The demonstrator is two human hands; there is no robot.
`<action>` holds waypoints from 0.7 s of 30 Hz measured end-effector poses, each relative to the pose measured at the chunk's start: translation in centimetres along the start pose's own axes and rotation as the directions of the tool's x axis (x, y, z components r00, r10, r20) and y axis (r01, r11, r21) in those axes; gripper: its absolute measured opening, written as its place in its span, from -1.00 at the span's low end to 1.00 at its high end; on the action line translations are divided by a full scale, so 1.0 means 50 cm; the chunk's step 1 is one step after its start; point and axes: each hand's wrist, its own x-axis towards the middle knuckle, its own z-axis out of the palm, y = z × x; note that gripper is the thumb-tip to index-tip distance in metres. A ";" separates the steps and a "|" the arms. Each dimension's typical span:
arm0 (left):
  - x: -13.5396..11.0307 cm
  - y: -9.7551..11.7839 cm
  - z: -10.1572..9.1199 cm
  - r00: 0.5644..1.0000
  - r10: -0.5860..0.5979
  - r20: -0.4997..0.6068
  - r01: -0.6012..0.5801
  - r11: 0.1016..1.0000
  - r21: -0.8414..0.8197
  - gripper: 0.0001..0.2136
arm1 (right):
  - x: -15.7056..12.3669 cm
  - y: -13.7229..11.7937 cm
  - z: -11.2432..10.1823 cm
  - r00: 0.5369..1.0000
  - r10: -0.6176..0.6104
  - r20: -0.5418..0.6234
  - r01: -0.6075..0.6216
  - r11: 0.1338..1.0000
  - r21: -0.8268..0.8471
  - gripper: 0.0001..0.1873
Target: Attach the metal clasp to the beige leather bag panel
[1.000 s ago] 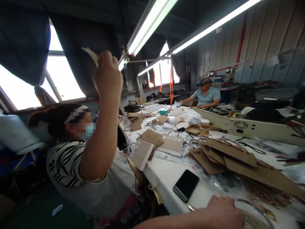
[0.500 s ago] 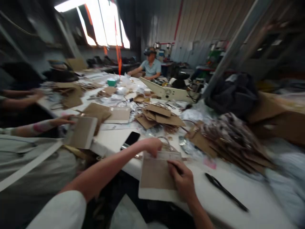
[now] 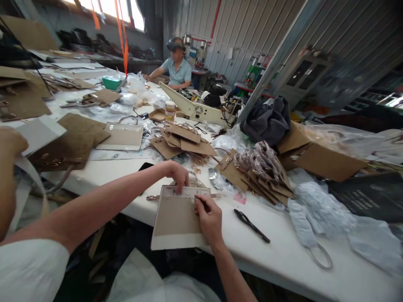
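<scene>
A beige handbag panel with a pale top strip and a white lower edge lies in front of me, overhanging the table edge. Small slots or marks show along its strip, and a strap end with metal fittings sticks out at its left. My left hand reaches over the top edge, its bent fingers closed down on the strip. Against the panel's right side is my right hand, thumb and fingers pinched together near the strip; whatever they hold is too small to name. A black pen-like tool lies to the right.
Brown bag pieces are heaped ahead, with another stack to the right. Plastic wrapping covers the far right. A phone sits behind my left forearm. A co-worker's arm is at left; another person sits across the table.
My view has swung to the right, so the scene has shifted left and looks sharper. Both hands stay at the panel's top strip. The co-worker's hand at left is now closer in view.
</scene>
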 end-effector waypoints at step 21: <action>0.047 -0.042 0.006 0.999 0.032 0.022 -0.031 0.999 -0.037 -0.53 | 0.001 0.006 0.005 0.993 0.114 -0.032 -0.113 0.993 0.047 -0.66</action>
